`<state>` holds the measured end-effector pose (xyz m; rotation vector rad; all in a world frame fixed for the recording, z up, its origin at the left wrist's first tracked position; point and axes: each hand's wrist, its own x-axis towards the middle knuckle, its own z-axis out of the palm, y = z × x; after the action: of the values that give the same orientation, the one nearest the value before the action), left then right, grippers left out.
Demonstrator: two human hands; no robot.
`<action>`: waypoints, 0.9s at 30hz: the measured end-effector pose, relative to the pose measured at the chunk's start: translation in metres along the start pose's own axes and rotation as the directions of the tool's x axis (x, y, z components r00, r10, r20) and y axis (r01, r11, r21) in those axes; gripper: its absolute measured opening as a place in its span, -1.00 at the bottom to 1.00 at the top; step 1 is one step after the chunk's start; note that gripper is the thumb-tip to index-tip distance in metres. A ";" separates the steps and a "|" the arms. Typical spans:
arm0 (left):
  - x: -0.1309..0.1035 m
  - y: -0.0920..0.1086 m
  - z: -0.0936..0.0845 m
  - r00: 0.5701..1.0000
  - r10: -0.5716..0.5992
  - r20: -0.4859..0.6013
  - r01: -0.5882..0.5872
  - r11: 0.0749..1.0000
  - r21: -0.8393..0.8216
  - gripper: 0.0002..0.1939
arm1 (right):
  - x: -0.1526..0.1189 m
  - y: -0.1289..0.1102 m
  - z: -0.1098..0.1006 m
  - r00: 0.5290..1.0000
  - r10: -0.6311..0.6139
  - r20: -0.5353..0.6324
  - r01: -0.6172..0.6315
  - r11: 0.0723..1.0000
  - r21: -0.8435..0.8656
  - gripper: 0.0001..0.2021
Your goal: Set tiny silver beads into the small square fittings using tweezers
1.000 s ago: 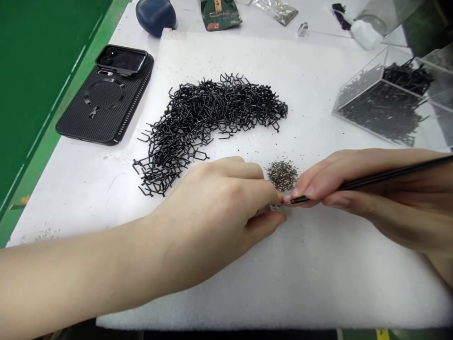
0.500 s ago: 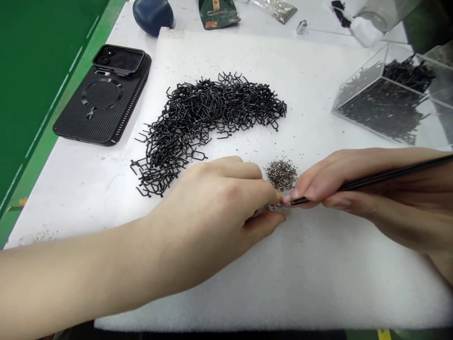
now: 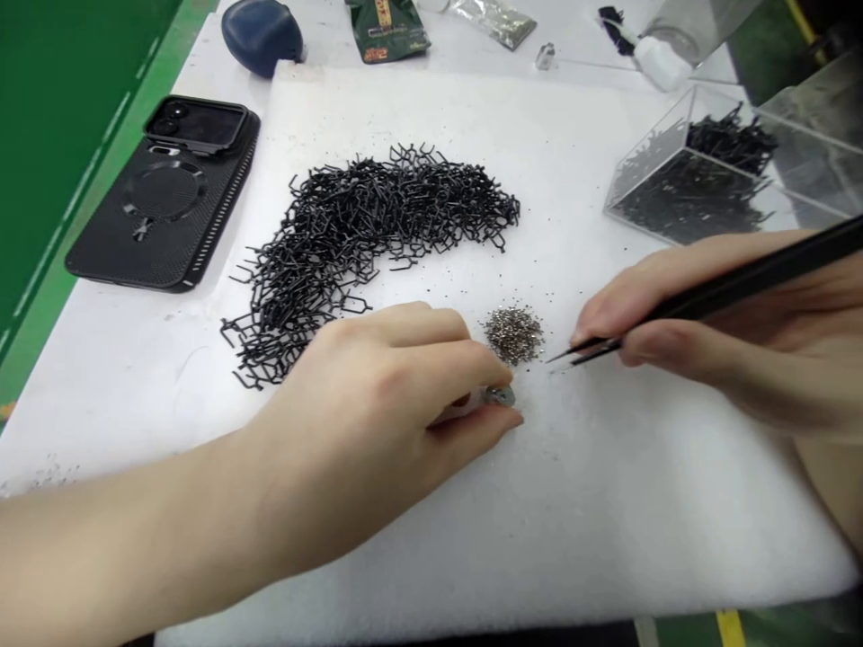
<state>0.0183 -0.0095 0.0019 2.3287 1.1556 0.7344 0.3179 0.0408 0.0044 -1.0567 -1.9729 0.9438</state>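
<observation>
My left hand (image 3: 404, 386) pinches a small silvery metal part (image 3: 500, 395) between thumb and forefinger; most of it is hidden by the fingers. In my right hand (image 3: 715, 332) are black tweezers (image 3: 707, 292), their two thin tips slightly apart and pointing left. Nothing shows clearly between the tips, which are to the right of the metal part and clear of it. Just beyond the left fingertips lies a small heap of tiny shiny metal pieces (image 3: 514, 334). A long curved pile of bent black wire-like pieces (image 3: 378, 211) spreads behind the left hand.
A white foam sheet (image 3: 573, 521) covers the table's work area. At the right stands a clear box (image 3: 647, 193) holding black pieces. A black phone (image 3: 165, 193) lies at left. Farther back are a blue rounded object (image 3: 262, 36), a green packet (image 3: 387, 31) and a clear bag (image 3: 495, 20).
The tweezers have drawn back rightward from the metal part, and their tips have parted. My left hand still pinches the part. The whole view has shifted a little, moving the scene left.
</observation>
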 end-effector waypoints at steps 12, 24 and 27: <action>0.002 -0.003 -0.005 0.998 -0.057 0.024 0.059 0.997 -0.048 -0.86 | 0.008 -0.001 0.002 0.991 0.015 0.131 -0.018 1.000 0.024 -0.91; 0.001 -0.004 -0.005 0.999 -0.041 0.030 0.044 0.992 -0.117 -0.87 | 0.009 0.000 0.002 0.989 -0.008 0.148 0.002 0.999 0.037 -0.94; 0.001 -0.007 -0.003 0.999 -0.028 0.024 0.031 0.993 -0.115 -0.86 | 0.009 -0.003 0.001 0.988 0.012 0.151 -0.022 0.998 0.062 -0.92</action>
<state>0.0127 -0.0048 0.0004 2.2146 1.1059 0.7427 0.3120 0.0477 0.0084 -0.9934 -2.0433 1.1173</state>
